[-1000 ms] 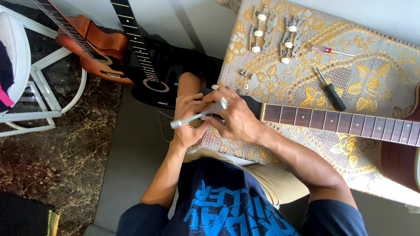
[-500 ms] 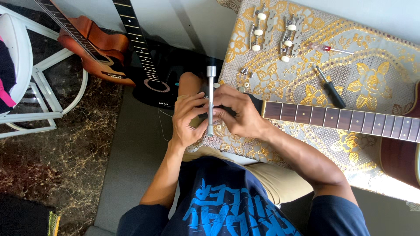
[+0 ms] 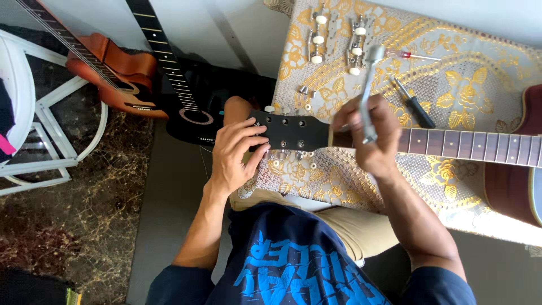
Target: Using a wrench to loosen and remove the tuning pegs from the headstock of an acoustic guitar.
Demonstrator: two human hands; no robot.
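Observation:
A guitar lies across the gold-patterned cloth (image 3: 451, 73), its black headstock (image 3: 293, 133) pointing left and its fretted neck (image 3: 468, 147) running right. My left hand (image 3: 234, 152) rests on the headstock's left end, fingers spread over it. My right hand (image 3: 370, 135) grips a silver socket wrench (image 3: 370, 85) held upright above the neck near the nut. Two strips of tuning pegs (image 3: 336, 34) lie on the cloth beyond.
A black-handled screwdriver (image 3: 415, 104) and a red-handled one (image 3: 412, 55) lie on the cloth at the back right. Small nuts (image 3: 305, 93) sit near the headstock. An orange guitar (image 3: 113, 79) and a black guitar (image 3: 180, 96) lie on the floor left, beside a white chair (image 3: 39, 130).
My right hand has carried the wrench away from the headstock to the right, above the neck. My left hand has let go of the wrench and settled on the headstock.

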